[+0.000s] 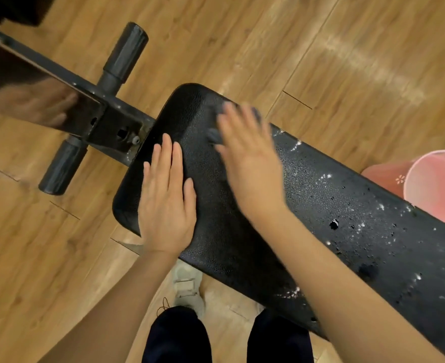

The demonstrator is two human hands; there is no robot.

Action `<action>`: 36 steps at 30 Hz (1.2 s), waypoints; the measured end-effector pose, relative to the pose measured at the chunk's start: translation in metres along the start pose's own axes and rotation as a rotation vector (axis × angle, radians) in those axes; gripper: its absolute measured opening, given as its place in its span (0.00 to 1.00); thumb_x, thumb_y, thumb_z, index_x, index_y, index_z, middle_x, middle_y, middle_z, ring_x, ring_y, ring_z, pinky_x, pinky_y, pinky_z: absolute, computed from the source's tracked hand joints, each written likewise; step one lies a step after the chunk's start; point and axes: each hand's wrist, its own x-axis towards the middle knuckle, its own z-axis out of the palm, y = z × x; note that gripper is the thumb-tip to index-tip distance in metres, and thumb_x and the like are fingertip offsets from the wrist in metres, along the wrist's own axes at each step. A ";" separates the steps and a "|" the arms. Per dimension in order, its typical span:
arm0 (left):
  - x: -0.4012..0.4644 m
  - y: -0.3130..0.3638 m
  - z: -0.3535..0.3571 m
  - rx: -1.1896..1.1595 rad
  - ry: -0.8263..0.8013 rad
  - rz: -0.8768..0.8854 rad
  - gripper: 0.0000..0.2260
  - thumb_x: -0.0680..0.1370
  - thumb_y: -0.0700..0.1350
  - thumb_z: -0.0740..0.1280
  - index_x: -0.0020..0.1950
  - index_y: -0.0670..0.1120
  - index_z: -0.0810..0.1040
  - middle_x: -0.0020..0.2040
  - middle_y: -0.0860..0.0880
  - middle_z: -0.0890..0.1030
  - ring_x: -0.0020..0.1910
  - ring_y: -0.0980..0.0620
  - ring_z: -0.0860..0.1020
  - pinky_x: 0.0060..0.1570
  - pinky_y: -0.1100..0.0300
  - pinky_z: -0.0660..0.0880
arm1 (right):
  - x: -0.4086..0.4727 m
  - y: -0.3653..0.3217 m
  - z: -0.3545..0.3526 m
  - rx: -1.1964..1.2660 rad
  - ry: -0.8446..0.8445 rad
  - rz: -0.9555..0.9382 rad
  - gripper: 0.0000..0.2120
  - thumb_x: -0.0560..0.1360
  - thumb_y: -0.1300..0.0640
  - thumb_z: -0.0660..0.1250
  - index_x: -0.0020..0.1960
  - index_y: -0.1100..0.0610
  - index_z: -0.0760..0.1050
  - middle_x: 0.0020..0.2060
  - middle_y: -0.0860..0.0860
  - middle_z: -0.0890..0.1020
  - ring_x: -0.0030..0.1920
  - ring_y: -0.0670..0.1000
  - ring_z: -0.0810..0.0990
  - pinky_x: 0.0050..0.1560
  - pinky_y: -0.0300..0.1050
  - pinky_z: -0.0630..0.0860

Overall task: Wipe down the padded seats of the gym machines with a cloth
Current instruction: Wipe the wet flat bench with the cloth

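Left hand (167, 197) flat and open, bracing the padded seat (242, 218); right hand (247, 155), blurred, fingers extended, presses a soft, limp grey cloth (213, 134) beneath it, best handled under the palm.

Bench and surroundings: materials and surface finish.

The padded seat (307, 205) is showing black pebbled vinyl with a dull sheen, pitted with small holes and flecked white where the skin is flaking. The frame (111, 121) is appearing as dark painted metal, chipped and speckled at the joint. The foam rollers (125, 56) are looking matt grey and smooth. The floor (320, 48) is presenting glossy wood-grain planks, catching a pale glare. The bucket (436, 184) is reading as smooth pink plastic. The cloth (213, 134) under the right hand (250, 163) is blurring grey; weave cannot be told.
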 end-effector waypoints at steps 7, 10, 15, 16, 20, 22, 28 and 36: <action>-0.001 -0.001 0.001 0.039 -0.011 0.016 0.25 0.85 0.46 0.49 0.81 0.41 0.53 0.82 0.44 0.52 0.81 0.48 0.49 0.79 0.55 0.42 | 0.023 -0.034 0.006 0.071 0.161 0.392 0.22 0.82 0.55 0.55 0.72 0.63 0.70 0.71 0.58 0.72 0.74 0.59 0.65 0.76 0.57 0.54; 0.000 -0.001 0.000 0.037 -0.007 0.025 0.25 0.85 0.47 0.48 0.82 0.41 0.52 0.82 0.44 0.51 0.81 0.48 0.49 0.79 0.55 0.43 | 0.032 -0.029 0.007 0.041 0.121 0.165 0.21 0.81 0.55 0.59 0.70 0.63 0.71 0.70 0.58 0.74 0.72 0.59 0.69 0.74 0.57 0.59; 0.001 0.001 -0.011 -0.088 -0.101 0.151 0.25 0.85 0.47 0.47 0.82 0.43 0.49 0.83 0.46 0.48 0.82 0.49 0.45 0.79 0.54 0.41 | -0.036 0.045 -0.024 0.132 0.135 0.623 0.21 0.83 0.54 0.56 0.73 0.61 0.68 0.74 0.55 0.69 0.77 0.58 0.61 0.78 0.57 0.50; 0.002 0.004 -0.010 -0.084 -0.118 0.217 0.25 0.85 0.46 0.47 0.82 0.43 0.49 0.83 0.45 0.48 0.82 0.48 0.46 0.79 0.54 0.41 | -0.032 0.042 -0.024 0.122 0.167 0.748 0.21 0.83 0.54 0.55 0.73 0.62 0.68 0.74 0.55 0.68 0.77 0.58 0.59 0.78 0.57 0.49; 0.007 0.012 0.002 0.068 -0.123 0.304 0.25 0.85 0.43 0.49 0.81 0.40 0.51 0.82 0.43 0.51 0.81 0.47 0.48 0.80 0.51 0.45 | 0.012 -0.027 -0.004 0.052 0.172 0.554 0.23 0.81 0.54 0.50 0.71 0.62 0.70 0.72 0.58 0.71 0.74 0.59 0.64 0.75 0.58 0.56; 0.008 0.010 0.004 0.092 -0.114 0.314 0.25 0.85 0.43 0.50 0.81 0.39 0.51 0.82 0.42 0.51 0.81 0.47 0.49 0.80 0.50 0.47 | 0.006 -0.028 -0.001 0.083 0.132 0.309 0.21 0.81 0.56 0.56 0.71 0.63 0.70 0.72 0.59 0.71 0.74 0.60 0.65 0.76 0.57 0.56; 0.006 0.012 0.004 0.049 -0.106 0.307 0.25 0.85 0.44 0.49 0.81 0.40 0.52 0.82 0.44 0.51 0.81 0.47 0.49 0.80 0.53 0.45 | -0.071 0.038 -0.025 0.066 0.186 0.821 0.22 0.83 0.55 0.53 0.75 0.62 0.64 0.77 0.57 0.62 0.78 0.60 0.55 0.77 0.60 0.50; 0.007 0.011 0.004 0.073 -0.100 0.307 0.25 0.85 0.44 0.47 0.81 0.41 0.51 0.82 0.44 0.51 0.81 0.48 0.49 0.80 0.53 0.45 | -0.056 -0.004 -0.007 -0.061 0.022 0.268 0.24 0.81 0.54 0.50 0.74 0.60 0.67 0.75 0.56 0.66 0.76 0.57 0.62 0.75 0.56 0.56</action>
